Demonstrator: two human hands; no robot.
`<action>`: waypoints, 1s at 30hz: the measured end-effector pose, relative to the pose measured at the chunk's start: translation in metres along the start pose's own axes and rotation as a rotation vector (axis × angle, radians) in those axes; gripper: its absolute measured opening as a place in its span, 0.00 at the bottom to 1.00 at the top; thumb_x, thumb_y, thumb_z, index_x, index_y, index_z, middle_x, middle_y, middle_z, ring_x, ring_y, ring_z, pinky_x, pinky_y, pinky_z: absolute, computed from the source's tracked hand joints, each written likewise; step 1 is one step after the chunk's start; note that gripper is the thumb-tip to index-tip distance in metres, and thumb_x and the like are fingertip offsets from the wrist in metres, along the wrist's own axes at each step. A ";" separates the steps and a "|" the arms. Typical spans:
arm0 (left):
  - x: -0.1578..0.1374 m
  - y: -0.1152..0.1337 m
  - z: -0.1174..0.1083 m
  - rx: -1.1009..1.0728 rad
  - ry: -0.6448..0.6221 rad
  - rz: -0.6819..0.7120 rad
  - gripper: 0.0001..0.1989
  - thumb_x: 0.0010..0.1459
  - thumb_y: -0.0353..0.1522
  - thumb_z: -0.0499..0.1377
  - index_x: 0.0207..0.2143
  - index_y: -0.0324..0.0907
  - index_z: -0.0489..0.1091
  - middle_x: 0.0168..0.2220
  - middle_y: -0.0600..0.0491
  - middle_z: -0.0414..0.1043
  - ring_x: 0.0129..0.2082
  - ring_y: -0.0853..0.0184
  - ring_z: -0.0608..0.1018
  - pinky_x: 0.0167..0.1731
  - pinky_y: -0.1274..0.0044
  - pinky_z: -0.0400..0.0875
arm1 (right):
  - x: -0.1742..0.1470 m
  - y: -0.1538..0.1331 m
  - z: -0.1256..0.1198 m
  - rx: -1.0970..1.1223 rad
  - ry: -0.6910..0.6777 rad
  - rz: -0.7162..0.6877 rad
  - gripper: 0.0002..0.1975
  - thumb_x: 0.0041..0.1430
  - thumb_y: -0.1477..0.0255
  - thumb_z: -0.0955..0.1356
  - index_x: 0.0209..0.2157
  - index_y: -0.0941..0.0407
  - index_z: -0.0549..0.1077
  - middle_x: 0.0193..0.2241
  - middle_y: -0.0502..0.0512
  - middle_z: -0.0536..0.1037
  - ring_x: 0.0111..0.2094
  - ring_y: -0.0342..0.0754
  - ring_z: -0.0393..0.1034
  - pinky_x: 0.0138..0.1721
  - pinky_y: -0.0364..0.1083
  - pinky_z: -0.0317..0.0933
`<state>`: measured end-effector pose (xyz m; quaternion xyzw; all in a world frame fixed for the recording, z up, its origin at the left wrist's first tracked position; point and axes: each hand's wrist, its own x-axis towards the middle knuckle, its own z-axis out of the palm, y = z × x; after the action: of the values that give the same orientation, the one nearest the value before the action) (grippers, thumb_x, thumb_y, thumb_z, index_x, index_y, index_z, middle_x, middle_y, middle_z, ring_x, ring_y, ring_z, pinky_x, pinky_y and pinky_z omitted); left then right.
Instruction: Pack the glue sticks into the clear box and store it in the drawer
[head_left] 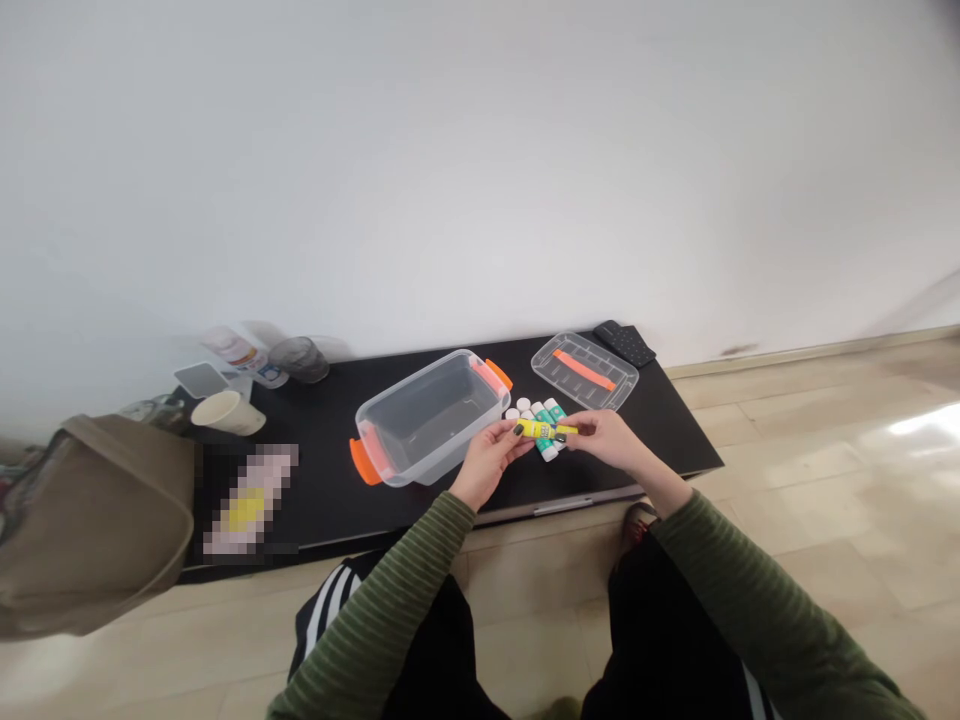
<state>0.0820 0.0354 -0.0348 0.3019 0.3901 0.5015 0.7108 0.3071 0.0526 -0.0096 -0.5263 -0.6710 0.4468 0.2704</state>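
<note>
A yellow glue stick [535, 429] with a dark blue band is held level between my two hands above the black table. My left hand [491, 455] pinches its left end, thumb on top. At the other end, my right hand [602, 437] has its fingers closed on the stick. Just behind and below it lie several white sticks with green labels [547, 449] and white caps [523, 405], partly hidden by my hands. To the left stands a clear plastic box [431, 415] without its lid, with orange clips at both ends.
The box's lid [585, 371] with an orange handle lies at the back right, beside a black dotted pouch [625, 342]. At left are a paper cup [227, 412], a dark glass [300, 358], a white bottle [244, 355] and a brown bag [97, 520]. A white wall rises behind.
</note>
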 end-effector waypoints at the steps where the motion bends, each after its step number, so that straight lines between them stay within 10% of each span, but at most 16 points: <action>1: 0.000 -0.001 0.001 0.022 -0.011 0.009 0.16 0.51 0.36 0.70 0.39 0.36 0.76 0.38 0.47 0.80 0.39 0.64 0.82 0.53 0.66 0.73 | 0.000 0.000 0.000 -0.021 -0.047 0.001 0.15 0.51 0.67 0.71 0.42 0.54 0.81 0.33 0.51 0.83 0.35 0.49 0.76 0.39 0.46 0.67; 8: 0.009 -0.001 0.000 0.592 0.081 0.108 0.20 0.58 0.37 0.62 0.52 0.40 0.73 0.48 0.45 0.78 0.38 0.63 0.81 0.39 0.72 0.77 | 0.014 0.007 -0.012 -0.401 -0.020 0.020 0.09 0.57 0.65 0.69 0.37 0.53 0.80 0.34 0.51 0.82 0.36 0.47 0.75 0.37 0.42 0.61; 15: 0.017 -0.007 -0.009 1.559 0.123 0.228 0.21 0.61 0.28 0.55 0.57 0.46 0.69 0.61 0.43 0.67 0.52 0.55 0.76 0.52 0.65 0.70 | 0.040 0.038 -0.029 -0.736 0.181 0.360 0.12 0.58 0.64 0.68 0.38 0.57 0.78 0.38 0.59 0.81 0.40 0.52 0.75 0.34 0.43 0.58; 30: 0.014 -0.014 -0.007 1.855 0.025 0.144 0.16 0.65 0.28 0.49 0.54 0.39 0.63 0.51 0.40 0.65 0.43 0.57 0.78 0.41 0.68 0.72 | 0.049 0.033 -0.002 -0.824 0.168 0.346 0.12 0.61 0.68 0.65 0.45 0.57 0.72 0.47 0.64 0.74 0.43 0.56 0.74 0.36 0.46 0.61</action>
<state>0.0858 0.0450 -0.0532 0.7672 0.6230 0.0353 0.1483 0.3095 0.1010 -0.0435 -0.7289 -0.6707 0.1367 0.0133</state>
